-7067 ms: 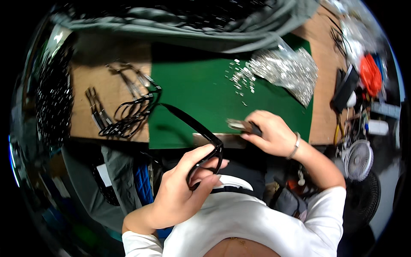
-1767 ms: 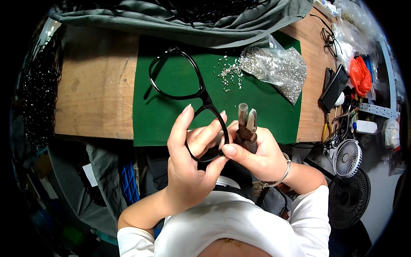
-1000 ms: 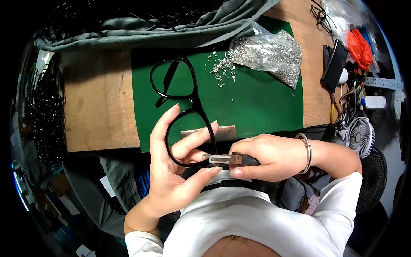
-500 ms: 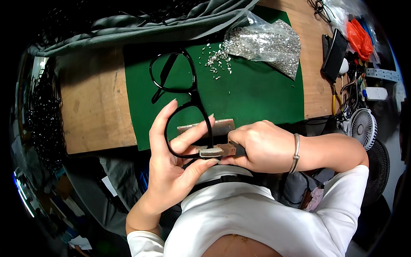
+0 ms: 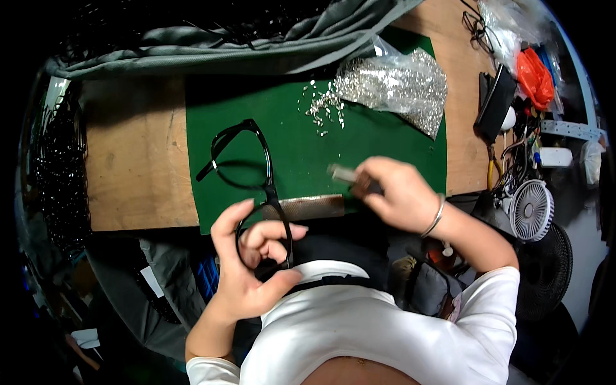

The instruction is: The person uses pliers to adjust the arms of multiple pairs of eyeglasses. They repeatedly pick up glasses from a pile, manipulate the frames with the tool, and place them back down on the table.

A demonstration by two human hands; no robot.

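My left hand is closed round one rim of a black eyeglass frame, fingers through the lens opening and thumb at its near side. The other rim and a temple arm extend away over the green mat. My right hand grips a hand tool that looks like pliers, with a light metal tip and dark handles. It is blurred by motion and apart from the frame. Beneath and beyond the frame, a flat brown metal strip with a rough surface lies along the mat's near edge.
A clear bag of small silvery metal pieces lies on the mat, with loose pieces spilled beside it. Grey cloth covers the far side, below many black frames. At right are a phone, cables, a red bag and a white fan.
My right hand has drawn the tool off the frame, moving it away and right. My left hand has lowered the frame toward me and slightly left.
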